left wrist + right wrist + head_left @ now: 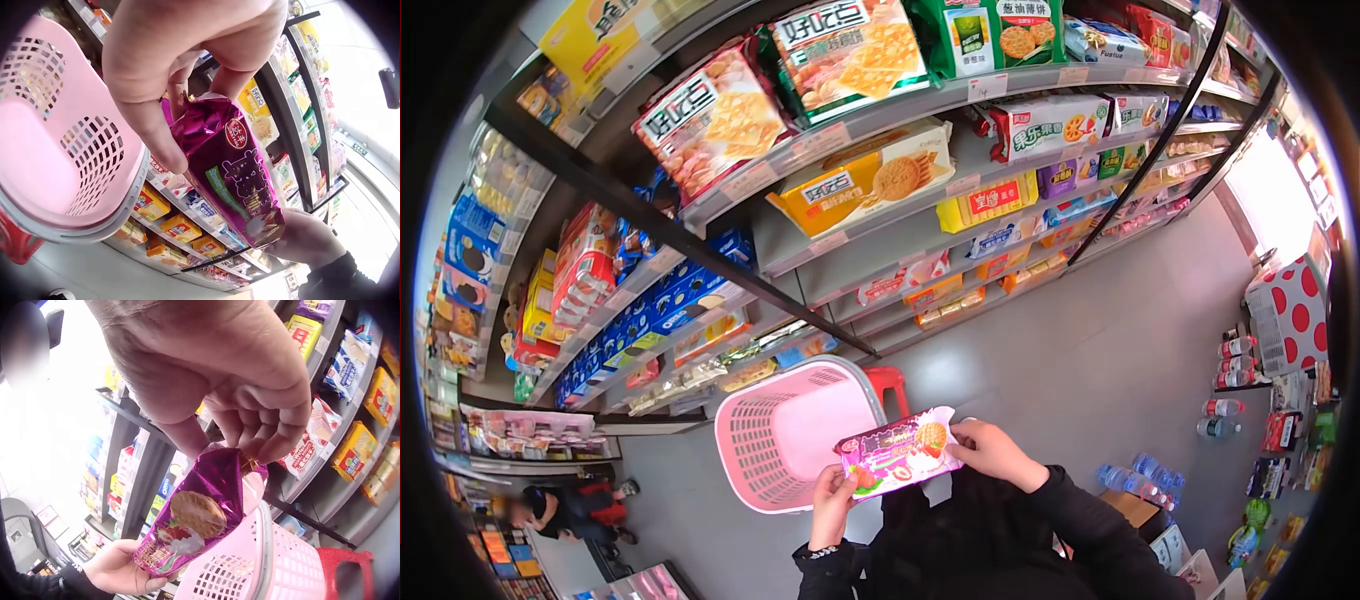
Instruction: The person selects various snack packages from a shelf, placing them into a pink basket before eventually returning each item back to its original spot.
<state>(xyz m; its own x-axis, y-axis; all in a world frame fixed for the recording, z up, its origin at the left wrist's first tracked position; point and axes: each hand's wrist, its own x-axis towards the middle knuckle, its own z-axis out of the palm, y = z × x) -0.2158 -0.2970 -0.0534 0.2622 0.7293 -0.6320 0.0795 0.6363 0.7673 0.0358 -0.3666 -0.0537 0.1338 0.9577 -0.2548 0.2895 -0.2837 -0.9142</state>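
Both hands hold a purple biscuit packet (895, 455) by its two ends, in front of the body. My left hand (833, 503) pinches the left end, thumb on top. At the other end my right hand (998, 452) grips the crimped corner between thumb and fingers. The left wrist view shows the packet's shiny purple wrapper (228, 156) with a red oval logo. A round sandwich biscuit is printed on the wrapper in the right wrist view. Just beyond the packet stands a pink basket (745, 450) with slotted walls, its floor bare; the packet overlaps its near rim in the head view.
A red stool (888, 385) shows beside and below the basket. Shelves (860, 235) of packaged biscuits curve across the front and left. Water bottles (1135, 482) and a polka-dot box (1290, 315) are at the right. A seated person (570, 515) is at the lower left.
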